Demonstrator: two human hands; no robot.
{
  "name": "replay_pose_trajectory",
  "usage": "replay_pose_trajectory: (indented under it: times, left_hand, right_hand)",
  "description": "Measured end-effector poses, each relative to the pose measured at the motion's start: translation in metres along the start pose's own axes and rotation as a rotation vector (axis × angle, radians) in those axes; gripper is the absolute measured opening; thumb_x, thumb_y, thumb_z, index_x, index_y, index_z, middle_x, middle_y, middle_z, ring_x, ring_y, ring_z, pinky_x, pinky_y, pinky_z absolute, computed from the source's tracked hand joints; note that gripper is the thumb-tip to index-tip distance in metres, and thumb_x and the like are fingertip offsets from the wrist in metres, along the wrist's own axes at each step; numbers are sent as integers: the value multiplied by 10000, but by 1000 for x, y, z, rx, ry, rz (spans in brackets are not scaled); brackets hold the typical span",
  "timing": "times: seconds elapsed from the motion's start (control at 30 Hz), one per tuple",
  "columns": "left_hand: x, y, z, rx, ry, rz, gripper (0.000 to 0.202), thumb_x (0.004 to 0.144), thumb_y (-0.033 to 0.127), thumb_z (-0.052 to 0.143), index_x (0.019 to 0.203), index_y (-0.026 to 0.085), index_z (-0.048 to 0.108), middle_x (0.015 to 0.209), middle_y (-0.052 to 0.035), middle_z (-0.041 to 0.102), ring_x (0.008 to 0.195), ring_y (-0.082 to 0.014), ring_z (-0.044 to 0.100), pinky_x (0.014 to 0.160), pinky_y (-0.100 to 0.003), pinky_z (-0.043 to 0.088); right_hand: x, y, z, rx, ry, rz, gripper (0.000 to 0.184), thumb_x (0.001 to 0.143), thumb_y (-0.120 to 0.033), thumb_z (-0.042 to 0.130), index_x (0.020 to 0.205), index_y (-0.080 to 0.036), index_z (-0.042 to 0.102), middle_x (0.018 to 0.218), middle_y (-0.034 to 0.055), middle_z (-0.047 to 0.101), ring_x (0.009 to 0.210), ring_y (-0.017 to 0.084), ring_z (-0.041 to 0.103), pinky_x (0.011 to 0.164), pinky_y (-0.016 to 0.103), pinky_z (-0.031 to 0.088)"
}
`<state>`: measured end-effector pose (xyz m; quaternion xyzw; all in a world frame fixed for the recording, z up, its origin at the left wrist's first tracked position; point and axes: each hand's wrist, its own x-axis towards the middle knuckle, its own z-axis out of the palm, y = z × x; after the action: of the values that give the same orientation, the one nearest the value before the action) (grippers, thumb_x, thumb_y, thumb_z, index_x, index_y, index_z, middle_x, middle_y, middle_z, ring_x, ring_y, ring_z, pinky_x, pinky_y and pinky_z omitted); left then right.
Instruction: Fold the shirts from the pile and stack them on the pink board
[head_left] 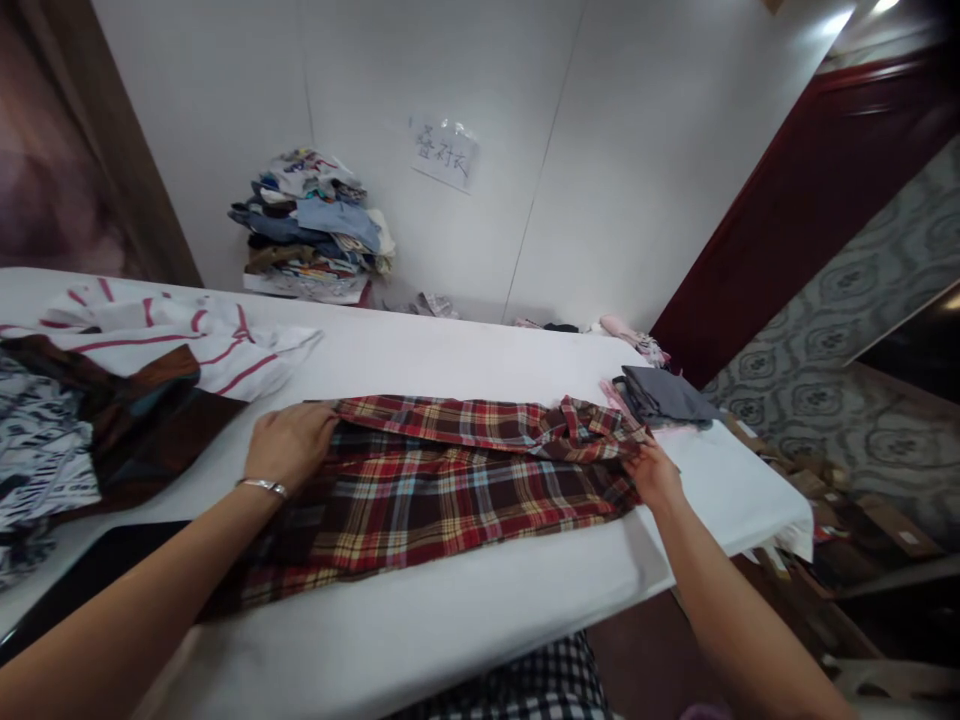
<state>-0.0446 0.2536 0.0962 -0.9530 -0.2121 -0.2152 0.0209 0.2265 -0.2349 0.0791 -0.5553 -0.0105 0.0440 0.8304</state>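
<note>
A plaid garment [450,500] lies stretched lengthwise across the middle of the white table [465,365], in checks of brown, red, yellow and pale blue. A long strip of it is folded over along the side toward the table's far edge; this strip is fairly smooth at the left and bunched at the right.

The left hand [292,440], back upward, comes in over the table's near edge with its fingers curled round the strip's left end, pinching it. A bracelet [262,487] circles that wrist. The right hand [654,475], its forearm slanting in past the table's near right corner, grips the gathered right end between thumb and fingers.

A folded grey cloth [667,397] sits toward the table's right end. A striped cloth [165,340] and a dark brown cloth [150,440] lie on its left end. Beyond its far edge rises a clothes pile [315,225].
</note>
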Motion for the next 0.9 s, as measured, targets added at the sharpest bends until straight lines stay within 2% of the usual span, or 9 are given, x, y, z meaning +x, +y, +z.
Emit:
replay_pose_trajectory:
  times: [0.07,0.17,0.27,0.33,0.43,0.5,0.57,0.7,0.9]
  left_hand:
    - [6,4,-17,19,101,34,319,901,307,327,918,166,613,974,-126,695,942,-256,607,826,-393,384]
    - [9,11,-44,33,268,107,261,882,270,362,930,167,597,1034,-121,690,973,-240,600,904,-400,364]
    - [-4,14,-58,71,355,213,217,846,214,384,909,182,589,996,-95,693,927,-229,605,964,-410,345]
    - [-21,11,-56,105,315,286,198,817,188,393,854,194,587,896,-76,691,829,-225,607,963,-424,348]
    - [-50,4,-42,95,141,334,194,780,144,392,754,212,572,775,-42,662,736,-212,597,901,-416,378]
    - [-65,2,-35,53,44,323,211,755,115,386,731,217,569,763,-34,653,732,-207,594,832,-386,405]
    - [-75,3,-33,18,36,310,228,732,103,382,749,216,580,809,-48,668,767,-212,602,781,-363,422]
    - [-86,9,-36,12,104,290,265,740,137,366,817,214,608,891,-75,692,838,-225,624,782,-364,440]
    - [-92,2,-26,-97,-191,124,286,698,212,355,766,234,632,821,-67,678,794,-237,637,745,-373,479]
  right_hand:
    - [5,-13,6,72,-13,-26,303,591,-115,601,867,-234,564,667,-66,635,567,101,599,579,246,492]
    - [17,-49,14,227,-23,-173,352,595,-64,585,896,-245,557,669,-92,615,577,80,587,580,223,481]
    - [20,-75,11,319,-47,-289,343,612,-47,563,899,-234,557,737,-85,628,624,78,598,569,214,472]
    - [12,-75,3,332,-56,-267,332,592,-26,554,863,-218,553,740,-82,625,616,73,597,555,206,468]
    - [-8,-53,-15,261,-86,-126,295,554,-40,566,801,-200,543,710,-68,617,589,94,607,507,218,466]
    - [-22,-36,-27,220,-68,-52,280,535,-62,574,778,-197,545,702,-59,620,584,116,620,482,235,471]
    - [-31,-25,-37,233,2,-30,280,519,-61,568,762,-198,551,701,-59,629,586,119,628,477,237,479]
    - [-40,-21,-45,299,79,-58,285,510,-55,541,750,-207,563,715,-59,649,603,118,633,483,236,492]
    - [-49,-18,-48,313,32,60,304,523,-60,547,782,-218,580,736,-55,666,605,125,632,483,244,498]
